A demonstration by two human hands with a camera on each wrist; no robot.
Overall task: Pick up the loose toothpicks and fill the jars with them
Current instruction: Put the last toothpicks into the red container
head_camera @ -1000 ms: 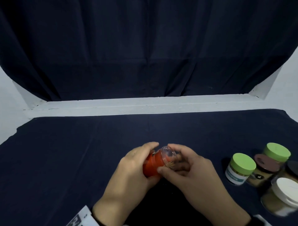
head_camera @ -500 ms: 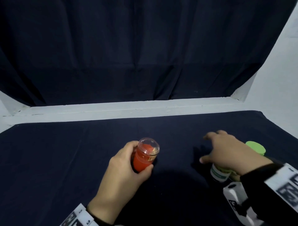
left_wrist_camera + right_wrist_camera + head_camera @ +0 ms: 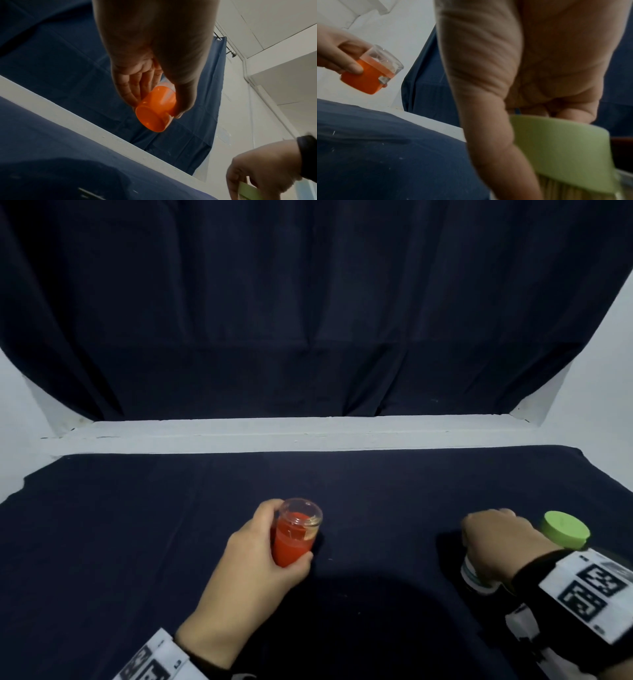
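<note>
My left hand [image 3: 270,529] grips a small orange jar [image 3: 294,542] with a clear cap, holding it tilted above the dark cloth. The left wrist view shows the orange jar [image 3: 156,109] from below, between thumb and fingers. At the right, my right hand [image 3: 493,546] lies over a green-lidded jar [image 3: 474,575]. In the right wrist view its thumb and curled fingers close round the green lid [image 3: 565,148]. Pale sticks show under that lid. A tiny pale speck [image 3: 330,559] lies on the cloth beside the orange jar; I cannot tell whether it is a toothpick.
A second green-lidded jar [image 3: 567,529] stands just behind my right hand. A dark blue cloth [image 3: 137,542] covers the table. A white ledge [image 3: 308,434] runs along the back, with a dark curtain above it.
My right hand has let go of the orange jar and moved right onto the green-lidded jar. My left hand keeps the orange jar, which is now more upright.
</note>
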